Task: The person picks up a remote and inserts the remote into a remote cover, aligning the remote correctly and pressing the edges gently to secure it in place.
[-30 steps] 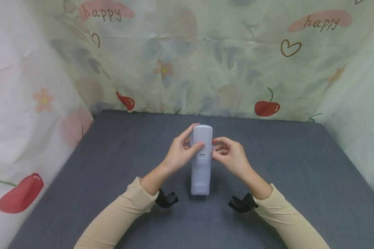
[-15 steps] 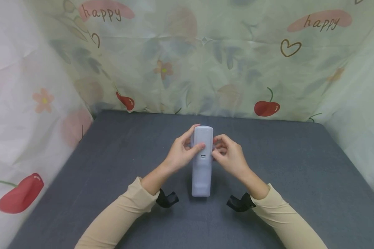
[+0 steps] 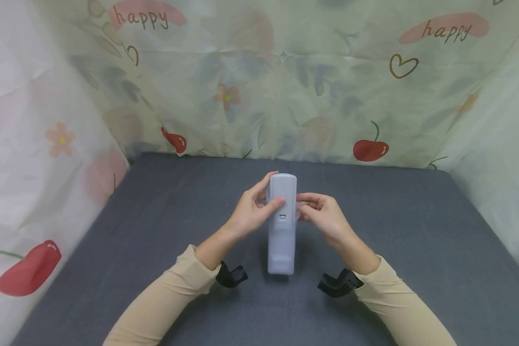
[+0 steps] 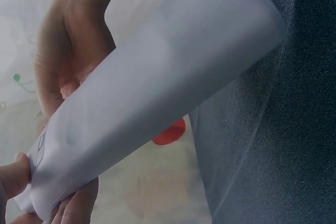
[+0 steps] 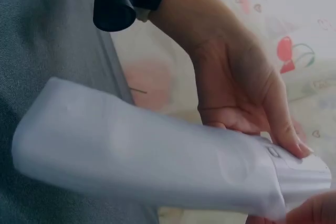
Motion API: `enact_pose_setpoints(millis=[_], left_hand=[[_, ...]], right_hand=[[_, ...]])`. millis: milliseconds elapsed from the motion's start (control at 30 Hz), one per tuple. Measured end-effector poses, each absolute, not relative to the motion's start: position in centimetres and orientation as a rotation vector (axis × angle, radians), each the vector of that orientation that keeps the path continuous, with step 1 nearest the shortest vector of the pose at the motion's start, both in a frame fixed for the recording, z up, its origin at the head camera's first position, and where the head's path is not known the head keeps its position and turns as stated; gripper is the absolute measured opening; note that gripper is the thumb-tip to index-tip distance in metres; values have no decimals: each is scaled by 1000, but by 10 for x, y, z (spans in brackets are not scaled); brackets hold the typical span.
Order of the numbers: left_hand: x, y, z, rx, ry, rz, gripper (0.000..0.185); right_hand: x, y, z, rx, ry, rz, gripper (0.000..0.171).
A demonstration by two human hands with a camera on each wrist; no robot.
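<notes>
Together, 2 hands, left hand (image 3: pixel 252 211), right hand (image 3: pixel 323 216), gripping 1 remote (image 3: pixel 282 226)

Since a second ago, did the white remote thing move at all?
Yes, a little. The white remote, held by the left hand and right hand, has its near end slightly closer to the camera on the gray table.

Remote control (image 3: pixel 281 226) sleeved in matt, probably silicone cover (smooth, translucent); tabletop (image 3: pixel 415 250) rough grey cloth.
</notes>
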State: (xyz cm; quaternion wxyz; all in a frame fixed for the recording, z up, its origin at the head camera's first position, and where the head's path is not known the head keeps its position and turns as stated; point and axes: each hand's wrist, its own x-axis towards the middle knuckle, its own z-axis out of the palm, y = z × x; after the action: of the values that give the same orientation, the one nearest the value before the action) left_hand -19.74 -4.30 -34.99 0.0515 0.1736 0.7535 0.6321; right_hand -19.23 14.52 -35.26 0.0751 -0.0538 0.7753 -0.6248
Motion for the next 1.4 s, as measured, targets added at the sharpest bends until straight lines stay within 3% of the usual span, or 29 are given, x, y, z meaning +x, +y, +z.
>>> enact_pose_setpoints(millis=[333, 1000, 1200, 1400], left_hand=[[-196, -46, -349, 534, 2247, 1884, 61], [-194, -46, -354, 621, 2290, 1841, 62], [-194, -45, -354, 619, 2278, 1846, 62], [-194, -44, -352, 625, 2259, 1846, 62]], right_hand=[[-199, 154, -354, -244, 2278, -1823, 39], [-195, 146, -369, -891, 3164, -1348, 4], [-197, 146, -372, -872, 3168, -1478, 4], [-198, 148, -370, -643, 3085, -1606, 6]])
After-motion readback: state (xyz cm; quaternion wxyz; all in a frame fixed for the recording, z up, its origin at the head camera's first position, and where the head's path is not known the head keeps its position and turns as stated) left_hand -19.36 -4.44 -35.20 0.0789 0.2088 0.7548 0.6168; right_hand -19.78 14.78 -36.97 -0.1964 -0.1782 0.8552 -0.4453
